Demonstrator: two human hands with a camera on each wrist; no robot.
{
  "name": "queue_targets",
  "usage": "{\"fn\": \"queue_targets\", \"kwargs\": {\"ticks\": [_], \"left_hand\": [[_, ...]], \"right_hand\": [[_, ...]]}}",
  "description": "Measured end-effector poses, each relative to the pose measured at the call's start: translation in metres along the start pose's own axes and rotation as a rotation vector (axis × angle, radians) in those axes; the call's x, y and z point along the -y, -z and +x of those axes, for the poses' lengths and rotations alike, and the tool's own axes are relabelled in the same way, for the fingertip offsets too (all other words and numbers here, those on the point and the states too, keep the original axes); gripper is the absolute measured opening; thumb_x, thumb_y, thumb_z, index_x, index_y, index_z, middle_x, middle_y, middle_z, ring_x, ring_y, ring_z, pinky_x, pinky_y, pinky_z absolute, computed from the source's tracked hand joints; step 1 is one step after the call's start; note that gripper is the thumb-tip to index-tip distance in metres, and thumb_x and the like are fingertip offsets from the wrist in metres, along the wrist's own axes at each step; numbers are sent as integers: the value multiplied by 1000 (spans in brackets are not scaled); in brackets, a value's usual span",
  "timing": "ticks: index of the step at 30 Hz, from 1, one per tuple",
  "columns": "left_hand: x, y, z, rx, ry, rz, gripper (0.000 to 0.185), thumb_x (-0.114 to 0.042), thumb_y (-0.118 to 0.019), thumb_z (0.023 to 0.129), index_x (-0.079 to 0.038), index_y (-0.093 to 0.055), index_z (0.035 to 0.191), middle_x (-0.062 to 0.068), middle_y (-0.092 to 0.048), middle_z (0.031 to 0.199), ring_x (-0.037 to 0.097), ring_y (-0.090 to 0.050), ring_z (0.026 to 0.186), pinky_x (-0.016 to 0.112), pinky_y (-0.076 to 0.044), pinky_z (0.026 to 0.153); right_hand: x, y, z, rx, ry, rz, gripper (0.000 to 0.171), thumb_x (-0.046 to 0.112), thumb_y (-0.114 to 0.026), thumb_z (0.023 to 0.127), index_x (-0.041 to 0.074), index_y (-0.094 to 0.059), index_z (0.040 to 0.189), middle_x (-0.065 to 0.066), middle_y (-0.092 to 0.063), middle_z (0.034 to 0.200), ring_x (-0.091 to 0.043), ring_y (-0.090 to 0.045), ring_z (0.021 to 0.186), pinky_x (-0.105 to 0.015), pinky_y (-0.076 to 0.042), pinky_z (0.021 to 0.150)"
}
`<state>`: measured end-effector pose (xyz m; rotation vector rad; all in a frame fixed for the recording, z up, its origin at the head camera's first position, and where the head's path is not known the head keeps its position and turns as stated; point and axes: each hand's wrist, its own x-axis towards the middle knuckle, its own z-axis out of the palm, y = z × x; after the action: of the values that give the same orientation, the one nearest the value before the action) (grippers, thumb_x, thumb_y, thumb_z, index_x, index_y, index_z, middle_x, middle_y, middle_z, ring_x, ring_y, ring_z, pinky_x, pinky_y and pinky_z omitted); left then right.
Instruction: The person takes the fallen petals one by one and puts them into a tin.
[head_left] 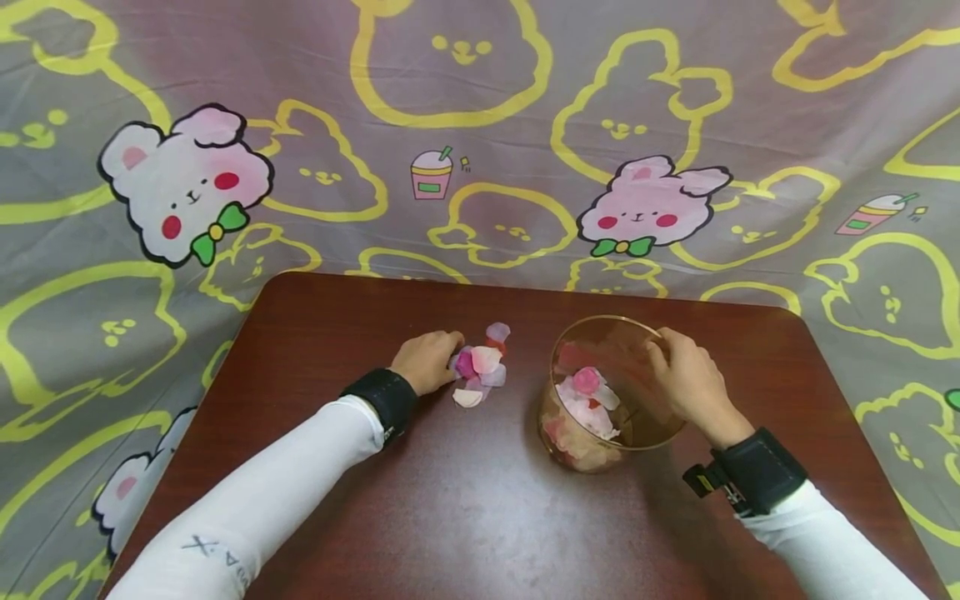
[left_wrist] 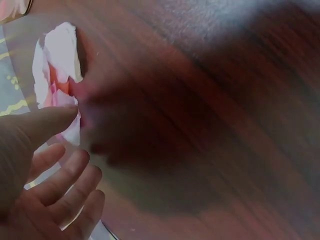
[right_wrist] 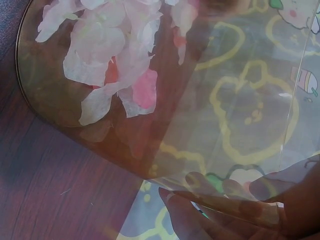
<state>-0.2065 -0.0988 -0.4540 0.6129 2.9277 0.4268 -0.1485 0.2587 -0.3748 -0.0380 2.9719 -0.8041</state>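
- Head view: two hands are at work over one brown table point(head_left: 480, 517), each wearing one black wristband, left point(head_left: 381, 398) and right point(head_left: 765, 473).
- The left hand point(head_left: 426, 362) is at the left edge of one small pile of petals point(head_left: 486, 361), near the table's middle. White, lilac, magenta and orange-red pieces overlap, so an exact count cannot be told.
- The right hand point(head_left: 693, 383) grasps the rim of one clear, amber-tinted tub point(head_left: 641, 429), right of the pile and apart from it. More petals point(head_left: 588, 408) lie inside, mostly pale, one bright pink piece on top; these too overlap past counting.
- One patterned cloth point(head_left: 517, 142) hangs behind the table, with two whole coloured rabbit faces, part of a third at lower left, and two drink cups.
- Writing: the left sleeve point(head_left: 262, 492) bears dark marks, an X and what looks like an A; the rest is unreadable.
- Left wrist view: one thumb and four fingers show, the fingers loosely bent and ungripped. The thumb tip overlaps the pile's edge; whether it presses cannot be told.
- Right wrist view: fingers hold the tub's edge, some seen through its clear wall. Pale petals cluster inside, with pink and orange-red pieces among them.
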Motion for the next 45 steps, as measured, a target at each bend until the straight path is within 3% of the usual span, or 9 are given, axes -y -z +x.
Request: {"fn": "queue_targets", "kwargs": {"ticks": [6,17,23,30,35,40,45], "left_hand": [[-2,-5,2,9,19,38,30,-18,-82,84,-5,-69,108,14,-71,102,29,-68,95,46,-57,81],[1,-4,0,-15,14,33,7,-9,-71,91,-5,-73,95,17,-75,96,35,-73,88,50,-58,73],[5,-2,0,-16,34,23,4,-8,-69,91,-6,-73,90,14,-76,91,32,-73,84,48,-58,71],[10,10,5,-49,45,5,12,-3,-67,88,-9,-66,77,11,-71,78,28,-68,73,43,-55,64],[9,22,9,-101,17,-3,14,-2,-64,88,-7,-65,76,12,-70,75,28,-67,70,44,-54,63],[2,38,14,-164,-15,-10,11,-6,-62,90,-5,-67,81,12,-70,76,27,-66,69,45,-54,64],[-10,59,22,-151,-5,-30,13,-11,-63,94,-3,-72,90,13,-74,86,30,-69,80,48,-56,72]], "right_hand": [[-1,0,0,0,-1,1,30,21,-44,107,0,-62,120,-20,-70,96,-19,-47,54,-32,-33,48],[1,0,1,-7,4,-2,30,20,-45,107,-1,-62,119,-20,-69,95,-19,-49,56,-32,-34,47],[1,0,1,-8,2,4,30,20,-45,107,-1,-62,121,-15,-65,84,-19,-46,52,-31,-33,46],[1,1,1,-5,-6,7,31,20,-46,107,-1,-61,123,-16,-65,86,-18,-45,50,-31,-32,45],[0,0,1,-3,-7,5,31,20,-45,107,-1,-61,121,-16,-66,89,-18,-47,53,-32,-33,46],[0,0,2,-4,-9,-2,31,21,-45,107,-1,-61,121,-17,-67,90,-19,-48,54,-32,-33,47],[-1,0,1,-6,-9,-4,31,21,-45,107,-1,-61,121,-16,-66,90,-19,-49,56,-32,-34,48]]}}
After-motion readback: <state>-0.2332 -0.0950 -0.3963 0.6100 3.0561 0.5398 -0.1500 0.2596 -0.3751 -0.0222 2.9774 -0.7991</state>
